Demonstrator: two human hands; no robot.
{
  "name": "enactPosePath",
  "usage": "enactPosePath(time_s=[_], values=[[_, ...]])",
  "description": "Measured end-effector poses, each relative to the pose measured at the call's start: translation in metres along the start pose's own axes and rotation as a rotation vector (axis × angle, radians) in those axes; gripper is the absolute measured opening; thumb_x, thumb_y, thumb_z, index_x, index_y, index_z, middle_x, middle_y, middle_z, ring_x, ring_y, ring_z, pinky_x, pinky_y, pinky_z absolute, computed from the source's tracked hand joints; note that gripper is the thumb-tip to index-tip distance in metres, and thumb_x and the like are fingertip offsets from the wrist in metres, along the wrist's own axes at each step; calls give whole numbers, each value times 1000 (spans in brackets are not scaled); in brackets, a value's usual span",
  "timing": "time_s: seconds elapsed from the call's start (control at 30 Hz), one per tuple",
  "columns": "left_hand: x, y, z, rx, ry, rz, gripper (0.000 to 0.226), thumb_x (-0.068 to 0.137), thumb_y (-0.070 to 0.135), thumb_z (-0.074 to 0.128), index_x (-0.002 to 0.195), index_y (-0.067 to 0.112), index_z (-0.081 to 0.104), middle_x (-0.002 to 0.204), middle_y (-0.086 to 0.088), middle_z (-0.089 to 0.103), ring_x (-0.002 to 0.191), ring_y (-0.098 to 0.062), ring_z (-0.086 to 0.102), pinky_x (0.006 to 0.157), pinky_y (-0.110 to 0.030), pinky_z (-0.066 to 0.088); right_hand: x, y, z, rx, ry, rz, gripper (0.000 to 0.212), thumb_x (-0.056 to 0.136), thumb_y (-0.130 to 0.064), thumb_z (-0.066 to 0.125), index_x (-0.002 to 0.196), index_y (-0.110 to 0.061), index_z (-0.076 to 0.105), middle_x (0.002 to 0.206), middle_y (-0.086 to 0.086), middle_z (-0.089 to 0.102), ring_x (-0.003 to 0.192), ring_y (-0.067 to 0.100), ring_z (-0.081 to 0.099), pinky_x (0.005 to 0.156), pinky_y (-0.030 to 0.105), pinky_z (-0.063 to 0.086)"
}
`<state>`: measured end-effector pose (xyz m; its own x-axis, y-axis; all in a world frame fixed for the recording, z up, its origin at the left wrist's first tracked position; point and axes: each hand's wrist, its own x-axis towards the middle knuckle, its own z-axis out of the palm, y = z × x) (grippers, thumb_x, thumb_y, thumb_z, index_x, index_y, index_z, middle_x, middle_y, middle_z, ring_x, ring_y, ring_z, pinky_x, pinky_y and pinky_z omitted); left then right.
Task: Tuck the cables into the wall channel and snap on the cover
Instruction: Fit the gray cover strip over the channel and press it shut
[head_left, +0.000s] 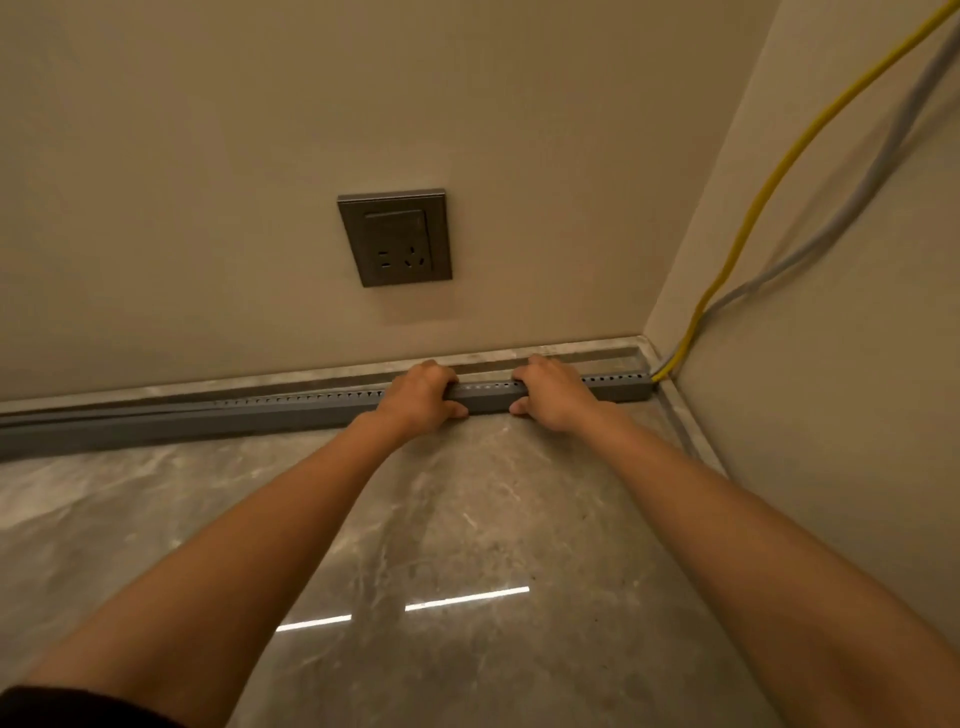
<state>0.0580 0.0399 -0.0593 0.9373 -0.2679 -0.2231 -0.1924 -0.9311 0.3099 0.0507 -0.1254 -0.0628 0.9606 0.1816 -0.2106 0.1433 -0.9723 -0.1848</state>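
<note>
1. Channel the goal, but nearest comes polished floor, with two bare forearms reaching across it toward the wall.
2. Left hand curled over the channel: fingers hooked over the top edge, thumb pressed on the front face, pinching the grey strip.
3. Right hand just beside it, same clamp: fingers over the top, thumb at the lower front edge. Short bare stretch of channel between the two.
4. Lying along the foot of the wall on the floor, from the left edge to the corner, with a row of small slots along the upper face.
5. Cover: to the left a lip seems to stand slightly proud of the body, so probably not seated there; cannot tell for sure. Right of the hands, looking closed and flush.
6. Yellow cable and grey cable entering the channel end at the corner, then hanging loose up the right wall; inside the channel, hidden.
7. Judged late in the task: cables seemingly tucked along the run, pressing down in progress, left stretch probably yet to be snapped.
8. Farthest, socket on the wall above the hands; no brand, label or readable writing anywhere.
</note>
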Motion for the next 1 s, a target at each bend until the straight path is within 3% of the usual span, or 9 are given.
enactPosePath(time_s=[0.37, 0.77, 1.0], values=[[-3, -17, -5, 64, 32, 49, 28, 82, 26, 65, 103, 6, 67, 108, -16, 66, 100, -32, 59, 81, -37, 48, 3, -29, 5, 99, 49, 43, 44, 84, -21, 69, 126, -12, 59, 126, 12, 57, 118, 31, 53, 102, 39, 42], [-4, -13, 0, 193, 90, 104, 29, 86, 25, 60, 109, 7, 66, 111, -15, 65, 101, -33, 58, 86, -40, 48, 1, -28, 10, 18, 86, 2, 35, 86, -22, 65, 119, -9, 62, 123, 11, 56, 117, 31, 50, 97, 40, 43], [-6, -17, -1, 57, 96, 107, 26, 85, 22, 64, 106, 7, 65, 111, -16, 64, 102, -32, 57, 83, -37, 46, 2, -31, 7, 39, 66, 47, 42, 86, -21, 66, 126, -11, 59, 128, 12, 54, 121, 31, 49, 101, 41, 41]])
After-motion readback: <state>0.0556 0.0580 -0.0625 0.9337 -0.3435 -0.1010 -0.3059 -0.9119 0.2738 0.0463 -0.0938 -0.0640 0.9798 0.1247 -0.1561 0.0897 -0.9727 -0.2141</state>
